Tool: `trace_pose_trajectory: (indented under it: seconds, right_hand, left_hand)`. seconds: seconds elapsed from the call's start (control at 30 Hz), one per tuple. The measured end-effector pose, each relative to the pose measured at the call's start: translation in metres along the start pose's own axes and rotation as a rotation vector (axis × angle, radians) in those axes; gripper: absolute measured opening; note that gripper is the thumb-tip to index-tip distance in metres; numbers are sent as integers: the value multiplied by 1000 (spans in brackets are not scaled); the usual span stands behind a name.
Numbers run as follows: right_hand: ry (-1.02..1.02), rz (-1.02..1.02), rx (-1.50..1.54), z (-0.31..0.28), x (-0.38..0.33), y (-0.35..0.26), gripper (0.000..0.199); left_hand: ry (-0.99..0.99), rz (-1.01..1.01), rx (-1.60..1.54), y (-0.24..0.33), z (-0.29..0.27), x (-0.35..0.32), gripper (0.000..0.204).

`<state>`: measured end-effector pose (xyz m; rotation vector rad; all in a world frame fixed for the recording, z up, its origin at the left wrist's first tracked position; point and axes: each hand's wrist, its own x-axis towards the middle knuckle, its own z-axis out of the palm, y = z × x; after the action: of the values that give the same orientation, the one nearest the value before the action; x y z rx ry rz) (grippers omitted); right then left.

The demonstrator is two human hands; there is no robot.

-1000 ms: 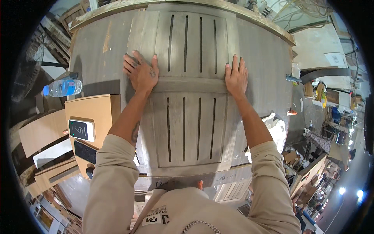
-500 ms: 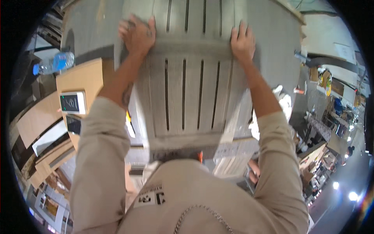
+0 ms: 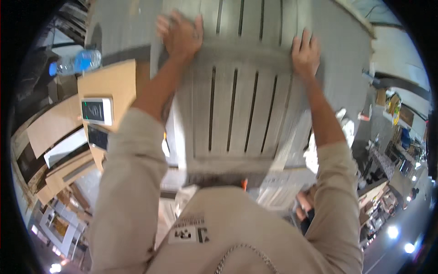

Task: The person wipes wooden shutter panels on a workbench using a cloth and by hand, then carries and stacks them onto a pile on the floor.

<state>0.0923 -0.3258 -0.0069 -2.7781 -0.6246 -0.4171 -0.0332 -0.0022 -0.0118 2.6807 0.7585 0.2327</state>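
Observation:
A grey wood-look slatted panel (image 3: 244, 114), with long dark grooves in two sections and a plain crossrail between them, lies lengthwise before me. My left hand (image 3: 183, 36) is over its left edge beside the crossrail, fingers spread and slightly blurred. At the right edge my right hand (image 3: 306, 54) rests with its fingers stretched forward along the frame. Both arms reach far out over the panel. Neither hand visibly wraps round it, though the undersides of the hands are hidden.
A water bottle (image 3: 75, 62) lies at the left, near a light wooden board (image 3: 109, 84) bearing a white-framed device (image 3: 96, 111) and a dark phone (image 3: 97, 136). Crumpled white material (image 3: 346, 128) sits right of the panel. Another person's hand (image 3: 302, 203) shows low at the right.
The whole view has shifted, so the panel, hands and surroundings appear farther right. Both hands keep about the same places on the panel.

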Motion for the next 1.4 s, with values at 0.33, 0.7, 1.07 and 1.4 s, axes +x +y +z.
trace_pose_trajectory:
  seconds: [0.33,0.7,1.07,1.4]
  right_hand:
    - [-100,135,-41,-13,-4,-12,53]
    - [-114,147,-25,-11,1,-14,56]
    - [-324,41,-45,-32,-28,-4,68]
    - [-214,-54,33,-78,-175,-11,65]
  left_hand:
    - [112,-92,134,19,-7,-4,77]
    - [95,-138,89,13,-18,-16,73]
    - [-152,113,265,15,-22,-128,68]
    - [-174,59,67,22,-43,-219,70]
